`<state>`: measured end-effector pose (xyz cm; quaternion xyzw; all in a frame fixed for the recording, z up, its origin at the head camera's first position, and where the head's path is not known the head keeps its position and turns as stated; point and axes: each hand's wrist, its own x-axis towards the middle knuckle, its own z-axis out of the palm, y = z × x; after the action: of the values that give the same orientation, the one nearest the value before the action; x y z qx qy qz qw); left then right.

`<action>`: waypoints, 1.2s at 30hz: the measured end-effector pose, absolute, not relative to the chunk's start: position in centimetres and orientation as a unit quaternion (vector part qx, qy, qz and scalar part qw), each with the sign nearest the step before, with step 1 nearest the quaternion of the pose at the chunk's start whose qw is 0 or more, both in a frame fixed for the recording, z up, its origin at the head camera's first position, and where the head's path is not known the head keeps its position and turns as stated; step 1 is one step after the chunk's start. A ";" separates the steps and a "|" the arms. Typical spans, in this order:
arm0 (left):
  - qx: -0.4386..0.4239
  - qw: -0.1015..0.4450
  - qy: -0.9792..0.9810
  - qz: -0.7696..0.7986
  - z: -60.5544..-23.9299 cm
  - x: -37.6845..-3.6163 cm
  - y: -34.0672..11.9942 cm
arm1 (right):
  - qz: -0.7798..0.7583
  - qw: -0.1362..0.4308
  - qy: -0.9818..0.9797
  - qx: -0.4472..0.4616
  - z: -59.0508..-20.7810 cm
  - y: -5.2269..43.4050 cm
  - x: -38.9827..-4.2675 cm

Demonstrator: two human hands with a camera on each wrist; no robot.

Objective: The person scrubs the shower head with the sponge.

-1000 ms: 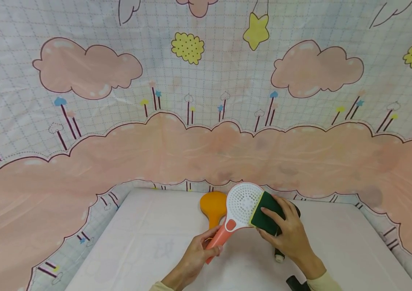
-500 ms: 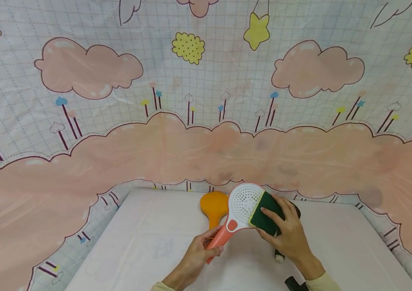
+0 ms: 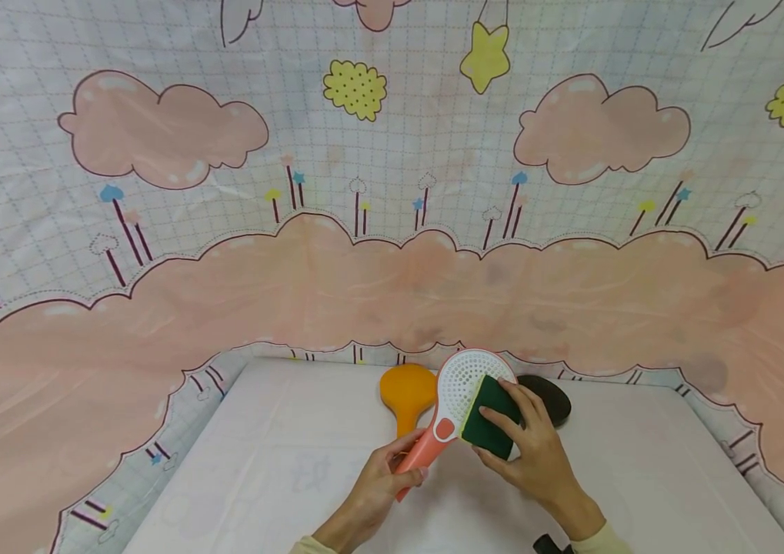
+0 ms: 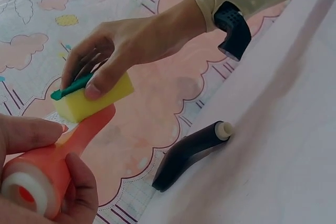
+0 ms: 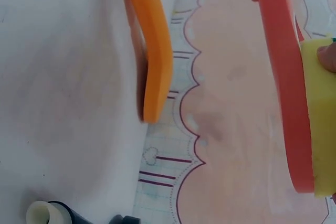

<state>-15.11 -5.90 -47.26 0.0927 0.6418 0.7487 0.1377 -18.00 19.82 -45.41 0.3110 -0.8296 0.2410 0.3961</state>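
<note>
My left hand (image 3: 371,488) grips the handle of a coral shower head (image 3: 422,454) with a white perforated face, tilted up to the right. A sponge (image 3: 492,419), green on one side and yellow on the other, is held in my right hand (image 3: 540,465). Its yellow side presses on the white face and covers the lower right part of it. In the left wrist view, the thumb and fingers of my right hand pinch the sponge (image 4: 100,98) by its edges. The right wrist view shows the shower head (image 5: 286,93) edge-on against the yellow sponge (image 5: 320,114).
An orange shower head (image 3: 407,388) lies on the white table (image 3: 246,462) behind my left hand. A black shower head (image 3: 551,400) lies behind my right hand. A patterned cloth (image 3: 392,292) hangs behind the table. A black device (image 4: 234,30) sits on the right wrist.
My right hand has slid the sponge left and slightly down across the white face. More of the black shower head's round end now shows. The left hand has barely moved.
</note>
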 end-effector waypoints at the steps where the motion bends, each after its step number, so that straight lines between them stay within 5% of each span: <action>1: 0.095 0.138 0.642 0.748 -47.3 -15.1 -5.9 | 0.239 0.394 -0.832 0.308 -45.3 19.9 -18.0; 19: 0.095 0.149 0.649 0.740 -47.3 -14.2 -6.2 | 0.248 0.446 -0.816 0.271 -44.8 20.4 -19.2; 36: 0.090 0.150 0.641 0.748 -47.2 -14.6 -5.4 | 0.252 0.416 -0.828 0.278 -45.7 19.2 -18.5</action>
<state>-14.58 -5.40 -47.22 0.0899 0.6406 0.7478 0.1495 -18.47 19.16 -45.73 0.2777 -0.8283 0.2516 0.4165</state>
